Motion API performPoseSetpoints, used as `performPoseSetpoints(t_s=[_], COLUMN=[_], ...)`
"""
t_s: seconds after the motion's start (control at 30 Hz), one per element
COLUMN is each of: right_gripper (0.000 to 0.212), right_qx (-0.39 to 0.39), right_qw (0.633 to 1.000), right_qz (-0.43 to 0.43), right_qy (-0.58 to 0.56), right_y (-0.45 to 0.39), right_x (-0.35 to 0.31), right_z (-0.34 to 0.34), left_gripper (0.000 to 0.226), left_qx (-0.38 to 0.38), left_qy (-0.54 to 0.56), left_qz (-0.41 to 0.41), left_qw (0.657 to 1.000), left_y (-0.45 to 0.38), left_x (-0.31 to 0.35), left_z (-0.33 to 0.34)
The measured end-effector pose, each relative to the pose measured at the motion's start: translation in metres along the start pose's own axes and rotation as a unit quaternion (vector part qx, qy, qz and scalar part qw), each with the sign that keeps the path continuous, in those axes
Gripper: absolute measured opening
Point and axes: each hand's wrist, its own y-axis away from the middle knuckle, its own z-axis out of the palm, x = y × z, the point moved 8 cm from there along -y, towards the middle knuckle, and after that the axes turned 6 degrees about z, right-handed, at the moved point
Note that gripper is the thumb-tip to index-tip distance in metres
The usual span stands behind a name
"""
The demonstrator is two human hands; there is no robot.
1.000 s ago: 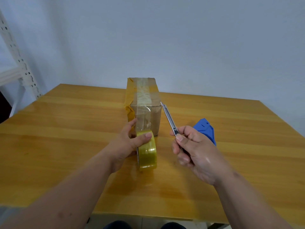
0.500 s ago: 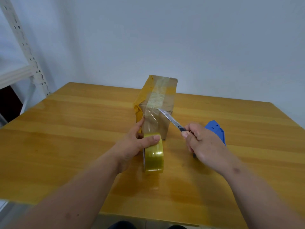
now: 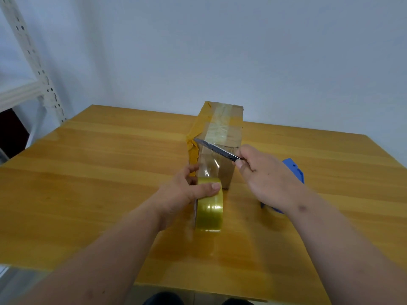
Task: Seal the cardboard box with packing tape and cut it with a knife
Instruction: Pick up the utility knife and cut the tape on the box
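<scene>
A cardboard box point(image 3: 229, 133) stands on the wooden table point(image 3: 99, 172), with yellow and clear tape over its top and near face. My left hand point(image 3: 187, 190) grips a yellowish roll of packing tape point(image 3: 209, 208) standing on edge in front of the box. A clear strip of tape point(image 3: 208, 164) runs from the roll up the box's near face. My right hand point(image 3: 264, 172) holds a utility knife point(image 3: 217, 149). Its blade lies across the strip near the box's top front edge, tip pointing left.
A blue object point(image 3: 294, 170) lies on the table right of the box, partly hidden behind my right hand. A white perforated metal rack point(image 3: 33, 62) stands off the table's far left corner. A pale wall rises behind the table.
My right hand has swung the knife left and down, from pointing up beside the box to lying across the tape strip. The left hand has kept its hold on the roll.
</scene>
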Motion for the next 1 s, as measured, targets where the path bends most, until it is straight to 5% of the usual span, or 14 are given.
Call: performPoseSetpoints(t_s=[0.33,0.8,0.93,1.0], right_gripper=[0.016,0.016,0.026,0.029], right_qx=[0.045,0.099,0.096,0.096], right_qw=[0.99,0.935,0.923,0.918], right_qz=[-0.037,-0.098,-0.097,-0.099], right_qy=[0.131,0.325,0.36,0.371], right_y=[0.003,0.01,0.008,0.007], right_x=[0.004,-0.044,-0.051,-0.052], right_z=[-0.02,-0.028,-0.022,-0.018], left_gripper=[0.131,0.127,0.116,0.088], left_qx=[0.006,0.005,-0.02,-0.032], left_qy=[-0.018,-0.021,-0.008,0.003], left_qz=[0.007,0.01,0.012,0.011], left_qw=[1.0,1.0,1.0,0.999], left_y=[0.0,0.001,0.003,0.005], left_x=[0.001,0.003,0.006,0.008], left_z=[0.003,0.006,0.011,0.013])
